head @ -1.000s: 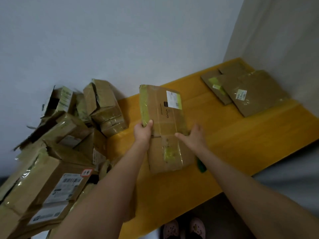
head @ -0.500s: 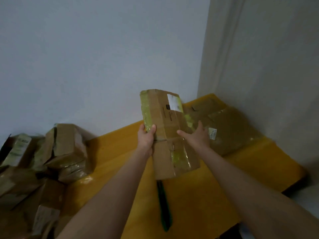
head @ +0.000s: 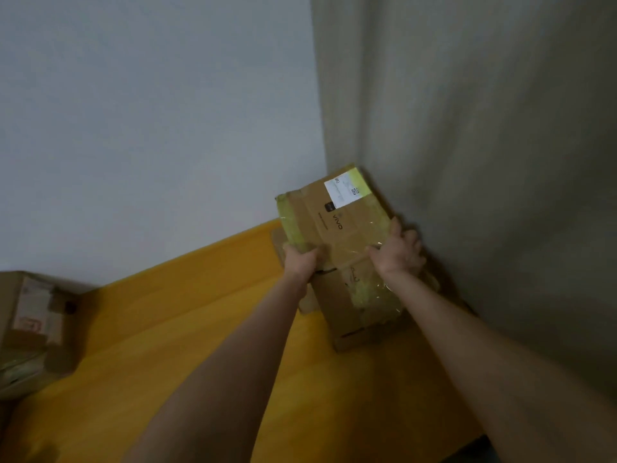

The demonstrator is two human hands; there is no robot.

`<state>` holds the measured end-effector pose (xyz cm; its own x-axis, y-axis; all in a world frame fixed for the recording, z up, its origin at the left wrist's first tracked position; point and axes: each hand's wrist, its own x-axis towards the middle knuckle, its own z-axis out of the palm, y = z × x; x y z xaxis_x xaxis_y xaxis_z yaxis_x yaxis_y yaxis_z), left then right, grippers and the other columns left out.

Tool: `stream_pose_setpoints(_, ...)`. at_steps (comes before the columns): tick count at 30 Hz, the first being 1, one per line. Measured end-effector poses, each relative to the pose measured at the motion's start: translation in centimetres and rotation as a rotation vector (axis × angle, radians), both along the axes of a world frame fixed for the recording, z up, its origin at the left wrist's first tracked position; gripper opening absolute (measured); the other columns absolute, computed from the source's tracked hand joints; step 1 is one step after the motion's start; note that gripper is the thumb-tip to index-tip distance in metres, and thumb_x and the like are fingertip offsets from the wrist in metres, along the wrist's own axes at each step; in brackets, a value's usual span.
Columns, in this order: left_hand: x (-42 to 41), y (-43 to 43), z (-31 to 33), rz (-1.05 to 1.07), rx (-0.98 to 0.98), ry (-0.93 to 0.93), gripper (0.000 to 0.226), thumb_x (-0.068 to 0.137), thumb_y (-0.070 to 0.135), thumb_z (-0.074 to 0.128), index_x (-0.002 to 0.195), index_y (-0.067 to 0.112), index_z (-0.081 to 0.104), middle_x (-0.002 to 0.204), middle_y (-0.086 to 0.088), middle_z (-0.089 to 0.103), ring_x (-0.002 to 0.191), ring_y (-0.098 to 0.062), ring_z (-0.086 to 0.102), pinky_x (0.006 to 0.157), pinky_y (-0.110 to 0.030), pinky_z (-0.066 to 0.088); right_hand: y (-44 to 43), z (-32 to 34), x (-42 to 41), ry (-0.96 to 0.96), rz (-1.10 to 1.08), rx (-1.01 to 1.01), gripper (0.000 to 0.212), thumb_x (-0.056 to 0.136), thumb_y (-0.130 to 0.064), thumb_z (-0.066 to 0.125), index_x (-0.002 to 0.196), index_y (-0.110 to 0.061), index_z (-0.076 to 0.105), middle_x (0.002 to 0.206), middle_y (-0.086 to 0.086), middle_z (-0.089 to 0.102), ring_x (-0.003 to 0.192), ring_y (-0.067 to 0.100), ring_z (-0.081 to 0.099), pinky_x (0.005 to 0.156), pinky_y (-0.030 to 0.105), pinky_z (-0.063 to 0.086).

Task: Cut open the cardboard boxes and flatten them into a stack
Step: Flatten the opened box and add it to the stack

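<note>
The flattened box [head: 337,228] is at the right of centre, held just above the far corner of the yellow counter [head: 200,329], where the white wall meets the grey curtain [head: 484,162]. The left hand [head: 300,260] grips its left edge, thumb on top and fingers curled beneath. The right hand [head: 399,252] clasps the right edge with fingers wrapped over the taped face. Holding both sides likely keeps the limp, creased cardboard flat and lets it be squared up. It tilts with its far end, the one with the white label [head: 347,190], raised. Brown slivers poking out underneath look like the stack [head: 276,240] of boxes already flattened, so I'd judge this one is about to be laid on top of it. Whether it touches the stack yet I cannot tell. At the lower left of the frame sits a pile [head: 30,325] of boxes not yet flattened, well apart.
</note>
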<state>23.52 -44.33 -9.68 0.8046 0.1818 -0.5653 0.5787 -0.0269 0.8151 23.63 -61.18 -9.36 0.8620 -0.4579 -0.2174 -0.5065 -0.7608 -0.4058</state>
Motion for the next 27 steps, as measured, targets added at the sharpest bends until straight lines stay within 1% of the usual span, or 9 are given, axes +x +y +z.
stream_pose_setpoints(2, 0.8, -1.9, -0.9, -0.070, -0.020, 0.059, 0.050, 0.092, 0.013, 0.058, 0.137, 0.012, 0.034, 0.129, -0.012, 0.054, 0.094, -0.019, 0.058, 0.069, -0.031, 0.051, -1.1, -0.8, 0.6, 0.060, 0.082, -0.113, 0.095, 0.080, -0.050, 0.068, 0.151, -0.025, 0.010, 0.150, 0.019, 0.021, 0.136, 0.038, 0.025, 0.109, 0.054, 0.026)
stream_pose_setpoints(5, 0.9, -3.9, -2.1, -0.230, 0.013, 0.117, 0.069, 0.093, 0.007, 0.053, 0.151, 0.011, 0.016, 0.143, -0.012, 0.044, 0.120, -0.030, 0.052, 0.096, -0.040, 0.050, -1.8, -2.1, 0.7, 0.152, 0.206, -0.148, 0.098, 0.081, -0.053, 0.066, 0.152, -0.029, 0.003, 0.159, 0.014, 0.002, 0.145, 0.039, 0.005, 0.114, 0.059, 0.013)
stream_pose_setpoints(8, 0.2, -4.4, -2.5, -0.343, 0.079, 0.101, 0.068, 0.091, 0.005, 0.055, 0.149, 0.012, 0.021, 0.130, -0.001, 0.047, 0.096, -0.014, 0.055, 0.070, -0.021, 0.054, -1.3, -3.2, 0.2, 0.217, 0.288, -0.141, 0.097, 0.083, -0.052, 0.064, 0.153, -0.029, 0.001, 0.160, 0.013, -0.001, 0.145, 0.040, 0.000, 0.114, 0.060, 0.008)
stream_pose_setpoints(9, 0.1, -4.4, -2.4, -0.377, 0.126, 0.087, 0.072, 0.089, 0.007, 0.058, 0.150, 0.012, 0.020, 0.136, -0.003, 0.045, 0.104, -0.018, 0.054, 0.077, -0.026, 0.055, -1.0, -3.4, 0.0, 0.222, 0.298, -0.145, 0.097, 0.083, -0.052, 0.064, 0.153, -0.029, 0.002, 0.160, 0.013, -0.001, 0.145, 0.040, -0.001, 0.114, 0.060, 0.009)
stream_pose_setpoints(11, -0.1, -3.5, -2.4, -0.518, 0.373, 0.060, 0.084, 0.087, 0.016, 0.065, 0.153, 0.012, 0.012, 0.154, -0.014, 0.027, 0.137, -0.032, 0.034, 0.108, -0.043, 0.040, -0.1, -3.4, -0.3, 0.220, 0.319, -0.153, 0.097, 0.083, -0.051, 0.065, 0.153, -0.027, 0.003, 0.160, 0.013, -0.002, 0.145, 0.040, -0.001, 0.115, 0.060, 0.008)
stream_pose_setpoints(12, -0.4, -2.8, -2.3, -0.620, 0.561, 0.053, 0.091, 0.088, 0.024, 0.066, 0.154, 0.011, 0.005, 0.159, -0.016, 0.014, 0.144, -0.035, 0.019, 0.114, -0.046, 0.029, 0.5, -3.2, -0.4, 0.214, 0.337, -0.153, 0.096, 0.083, -0.051, 0.065, 0.153, -0.026, 0.004, 0.160, 0.013, -0.002, 0.145, 0.040, -0.002, 0.114, 0.060, 0.007)
stream_pose_setpoints(14, -1.3, -0.9, -1.9, -0.725, 0.862, 0.053, 0.099, 0.088, 0.037, 0.066, 0.154, 0.009, -0.003, 0.161, -0.016, -0.002, 0.148, -0.034, 0.004, 0.118, -0.048, 0.020, 2.4, -2.8, -0.7, 0.195, 0.395, -0.144, 0.094, 0.084, -0.051, 0.064, 0.153, -0.025, 0.006, 0.160, 0.013, -0.001, 0.146, 0.039, -0.002, 0.115, 0.059, 0.007)
stream_pose_setpoints(20, -4.4, 5.8, -0.2, -0.741, 1.104, 0.064, 0.102, 0.088, 0.037, 0.068, 0.154, 0.010, -0.004, 0.161, -0.013, -0.005, 0.148, -0.032, 0.005, 0.118, -0.046, 0.021, 10.1, -0.6, -2.4, 0.100, 0.522, -0.090, 0.082, 0.088, -0.048, 0.060, 0.152, -0.026, 0.013, 0.159, 0.011, 0.004, 0.146, 0.036, 0.000, 0.117, 0.054, 0.007)
stream_pose_setpoints(27, -11.1, 17.3, 1.2, -0.656, 1.154, 0.102, 0.089, 0.091, 0.035, 0.064, 0.154, 0.010, 0.007, 0.161, -0.015, -0.001, 0.148, -0.032, 0.008, 0.117, -0.044, 0.023, 21.7, 1.2, -7.6, 0.053, 0.656, -0.095, 0.069, 0.089, -0.045, 0.059, 0.145, -0.022, 0.027, 0.156, 0.012, 0.012, 0.145, 0.035, 0.007, 0.117, 0.049, 0.013)
